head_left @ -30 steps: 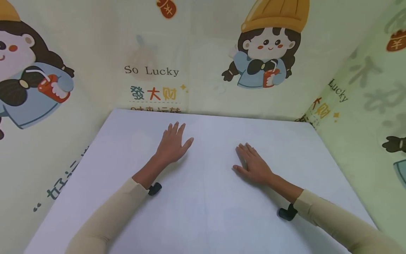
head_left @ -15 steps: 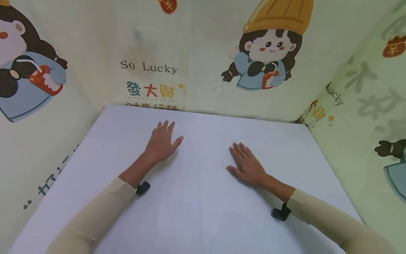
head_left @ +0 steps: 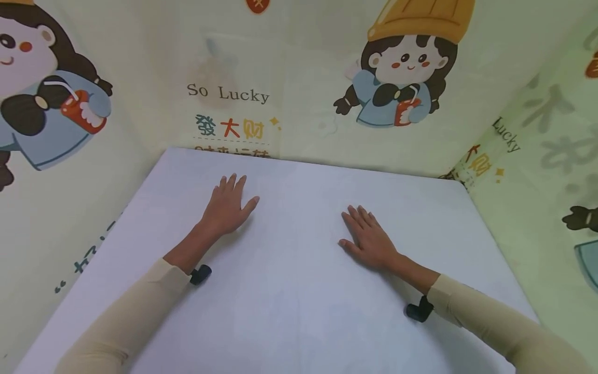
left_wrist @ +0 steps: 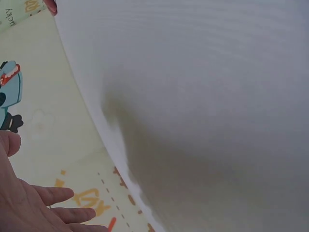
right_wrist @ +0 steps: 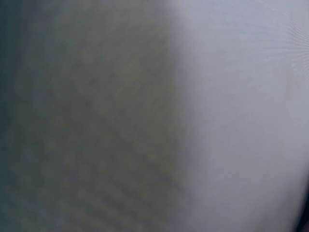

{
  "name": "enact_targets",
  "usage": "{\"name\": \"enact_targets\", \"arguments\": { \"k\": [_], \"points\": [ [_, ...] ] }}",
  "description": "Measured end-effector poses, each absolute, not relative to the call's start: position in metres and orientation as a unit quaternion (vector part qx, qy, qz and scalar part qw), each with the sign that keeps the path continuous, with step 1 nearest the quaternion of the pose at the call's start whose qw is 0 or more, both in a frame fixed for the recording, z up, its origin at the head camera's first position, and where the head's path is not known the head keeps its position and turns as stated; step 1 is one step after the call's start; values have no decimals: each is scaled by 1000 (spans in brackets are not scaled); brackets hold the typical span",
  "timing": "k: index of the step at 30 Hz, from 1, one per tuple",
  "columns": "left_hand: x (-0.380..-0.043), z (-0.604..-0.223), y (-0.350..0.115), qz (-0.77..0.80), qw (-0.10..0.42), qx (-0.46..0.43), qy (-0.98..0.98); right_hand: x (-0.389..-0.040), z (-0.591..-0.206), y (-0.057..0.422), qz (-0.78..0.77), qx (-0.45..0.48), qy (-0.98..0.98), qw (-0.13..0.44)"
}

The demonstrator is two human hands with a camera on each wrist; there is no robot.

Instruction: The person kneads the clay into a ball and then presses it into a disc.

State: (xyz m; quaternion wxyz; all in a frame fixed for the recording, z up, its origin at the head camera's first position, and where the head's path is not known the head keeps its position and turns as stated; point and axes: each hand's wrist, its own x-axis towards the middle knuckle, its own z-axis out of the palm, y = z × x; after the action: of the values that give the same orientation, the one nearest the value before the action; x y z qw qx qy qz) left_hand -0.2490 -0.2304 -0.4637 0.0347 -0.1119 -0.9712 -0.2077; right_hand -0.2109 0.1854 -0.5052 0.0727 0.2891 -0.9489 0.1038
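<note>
In the head view my left hand (head_left: 225, 210) hovers over the far left part of a white tabletop (head_left: 299, 311), back upward, thumb spread away from the fingers. A shadow falls beneath it. The left wrist view shows the same hand (left_wrist: 29, 203) with its fingers straight and apart, holding nothing. On the right, my right hand (head_left: 371, 241) lies low over the tabletop, fingers extended; whether its palm touches the surface I cannot tell. The right wrist view is only a blurred, shaded white surface (right_wrist: 231, 121), with no hand clearly visible.
Patterned wall covering (head_left: 308, 140) with cartoon figures and lettering surrounds the table at the back and both sides. A small black camera (head_left: 201, 274) sits on the left wrist and another black camera (head_left: 419, 309) on the right.
My left hand has slid leftward over the tabletop, widening the space between the hands. My right hand has hardly moved. The head view has shifted slightly.
</note>
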Motion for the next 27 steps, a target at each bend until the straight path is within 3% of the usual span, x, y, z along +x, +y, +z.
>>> {"name": "enact_targets", "arguments": {
  "k": [16,27],
  "points": [
    [-236,-469,-264,-208,42,-88,-973,-206,-523,191,96,303,-945,81],
    [-236,-464,-278,-218,28,-87,-972,-224,-518,189,83,308,-944,81]
  ]
}}
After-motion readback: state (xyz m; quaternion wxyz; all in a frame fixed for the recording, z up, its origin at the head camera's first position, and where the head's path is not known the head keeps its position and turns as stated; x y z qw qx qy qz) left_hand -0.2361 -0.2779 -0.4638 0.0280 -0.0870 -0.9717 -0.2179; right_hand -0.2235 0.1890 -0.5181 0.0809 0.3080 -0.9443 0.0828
